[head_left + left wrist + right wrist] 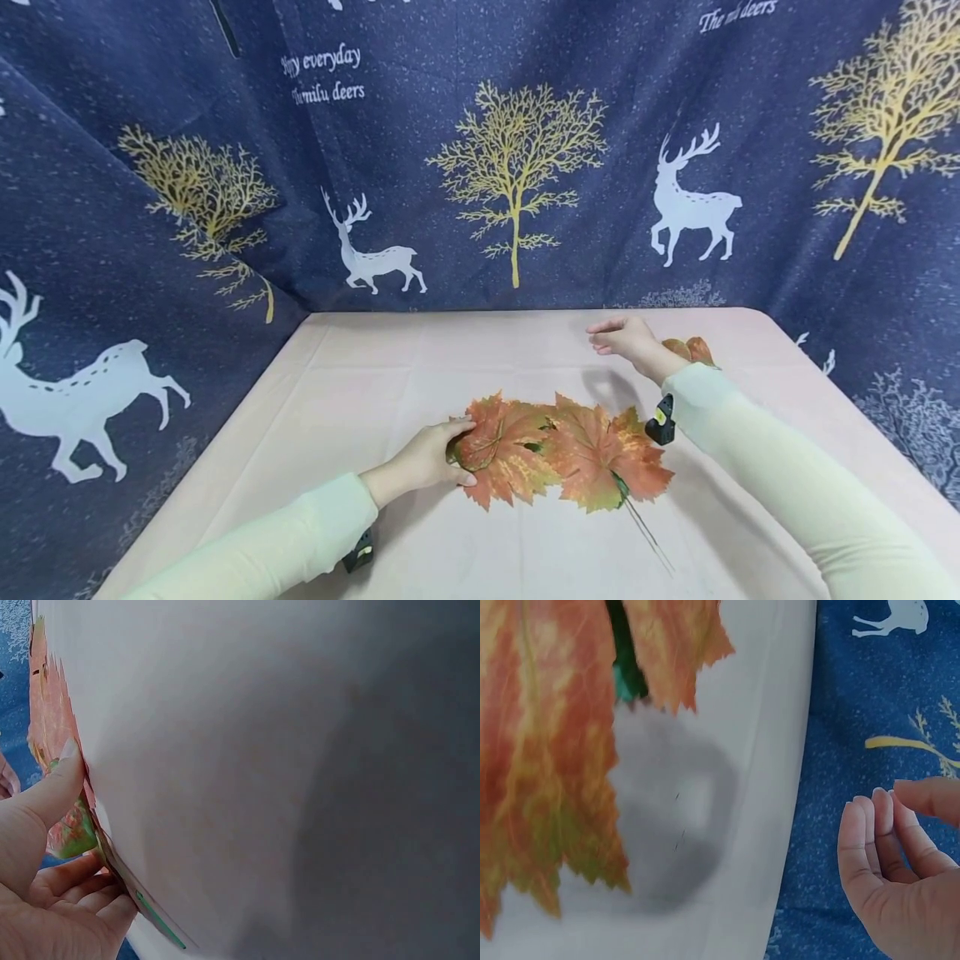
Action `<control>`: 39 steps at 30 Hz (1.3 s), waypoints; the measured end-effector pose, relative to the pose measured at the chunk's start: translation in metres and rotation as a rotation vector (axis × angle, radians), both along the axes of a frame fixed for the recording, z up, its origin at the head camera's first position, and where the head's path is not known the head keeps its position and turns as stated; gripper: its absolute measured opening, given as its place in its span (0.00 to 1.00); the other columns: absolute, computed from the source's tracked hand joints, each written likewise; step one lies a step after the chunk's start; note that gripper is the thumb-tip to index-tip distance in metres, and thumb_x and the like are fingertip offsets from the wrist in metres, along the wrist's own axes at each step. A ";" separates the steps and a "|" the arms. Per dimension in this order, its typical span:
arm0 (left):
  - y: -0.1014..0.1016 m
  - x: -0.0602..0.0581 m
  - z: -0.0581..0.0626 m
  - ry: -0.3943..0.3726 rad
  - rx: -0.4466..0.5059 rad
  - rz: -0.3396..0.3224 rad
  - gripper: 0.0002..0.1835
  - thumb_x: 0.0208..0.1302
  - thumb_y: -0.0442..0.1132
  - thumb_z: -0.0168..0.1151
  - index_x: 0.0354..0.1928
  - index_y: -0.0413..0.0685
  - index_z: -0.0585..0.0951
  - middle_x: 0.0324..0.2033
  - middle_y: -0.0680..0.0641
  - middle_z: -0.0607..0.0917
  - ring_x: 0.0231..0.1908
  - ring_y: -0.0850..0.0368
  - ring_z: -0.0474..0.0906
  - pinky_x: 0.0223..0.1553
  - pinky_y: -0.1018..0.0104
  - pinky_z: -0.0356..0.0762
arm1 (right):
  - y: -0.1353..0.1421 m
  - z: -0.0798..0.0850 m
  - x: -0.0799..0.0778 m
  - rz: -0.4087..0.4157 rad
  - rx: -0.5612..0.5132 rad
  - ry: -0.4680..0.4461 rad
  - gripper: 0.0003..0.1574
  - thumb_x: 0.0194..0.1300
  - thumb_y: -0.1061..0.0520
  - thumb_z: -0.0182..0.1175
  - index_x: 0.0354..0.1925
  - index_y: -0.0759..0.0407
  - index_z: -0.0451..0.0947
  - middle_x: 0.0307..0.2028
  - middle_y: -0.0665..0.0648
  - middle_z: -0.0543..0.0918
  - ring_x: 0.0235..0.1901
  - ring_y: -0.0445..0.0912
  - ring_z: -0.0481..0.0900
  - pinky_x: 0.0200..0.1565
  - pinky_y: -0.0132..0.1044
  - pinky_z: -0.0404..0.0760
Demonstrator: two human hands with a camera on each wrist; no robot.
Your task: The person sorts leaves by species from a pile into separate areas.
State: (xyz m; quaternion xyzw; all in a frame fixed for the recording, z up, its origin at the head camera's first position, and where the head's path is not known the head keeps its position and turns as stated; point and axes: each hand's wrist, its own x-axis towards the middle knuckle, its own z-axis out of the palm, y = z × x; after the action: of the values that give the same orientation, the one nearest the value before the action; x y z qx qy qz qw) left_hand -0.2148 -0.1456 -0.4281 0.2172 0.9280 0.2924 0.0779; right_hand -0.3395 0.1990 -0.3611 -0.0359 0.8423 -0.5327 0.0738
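A spray of artificial maple leaves [592, 454], orange with green and yellow patches, lies across the table. My left hand [429, 456] holds its left end, thumb and fingers around the edge of a leaf [495, 450]. In the left wrist view, the thumb [64, 776] presses the leaf edge while the other fingers lie below it. Thin wire stems [647, 533] stick out at the spray's lower right. Raised over the back right, my right hand [628, 340] has loosely bent fingers and nothing visible between them. Its thumb tip comes close to a fingertip in the right wrist view.
Another orange-brown leaf piece [693, 350] lies at the back right, partly hidden by my right forearm. A pale cloth covers the table [360, 375]. Dark blue curtains [465, 250] with deer and gold trees hang at its back and sides.
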 end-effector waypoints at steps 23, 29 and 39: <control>-0.001 0.000 -0.001 0.021 -0.002 -0.017 0.44 0.48 0.45 0.77 0.67 0.36 0.69 0.66 0.36 0.70 0.66 0.36 0.66 0.65 0.43 0.66 | -0.049 0.003 0.012 0.130 -0.085 -0.013 0.23 0.71 0.62 0.53 0.60 0.73 0.71 0.60 0.71 0.74 0.58 0.61 0.76 0.59 0.49 0.77; -0.001 -0.002 0.000 0.016 0.004 -0.016 0.44 0.48 0.45 0.77 0.67 0.37 0.69 0.67 0.36 0.70 0.66 0.35 0.66 0.65 0.43 0.66 | -0.064 0.004 0.018 0.168 -0.071 -0.014 0.22 0.70 0.61 0.55 0.58 0.72 0.73 0.57 0.71 0.77 0.45 0.50 0.84 0.60 0.53 0.76; -0.001 -0.001 0.001 0.013 -0.003 -0.016 0.44 0.48 0.45 0.77 0.67 0.37 0.69 0.66 0.37 0.71 0.66 0.36 0.66 0.65 0.43 0.67 | -0.082 -0.005 0.032 0.203 -0.081 -0.042 0.19 0.67 0.63 0.58 0.54 0.72 0.76 0.54 0.70 0.80 0.47 0.58 0.82 0.58 0.55 0.77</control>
State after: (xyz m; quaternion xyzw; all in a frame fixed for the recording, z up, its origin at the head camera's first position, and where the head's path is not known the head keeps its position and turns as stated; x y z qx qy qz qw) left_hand -0.2160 -0.1469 -0.4273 0.2264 0.9271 0.2892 0.0746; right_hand -0.3075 0.1173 -0.3666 -0.1128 0.8104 -0.5566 0.1436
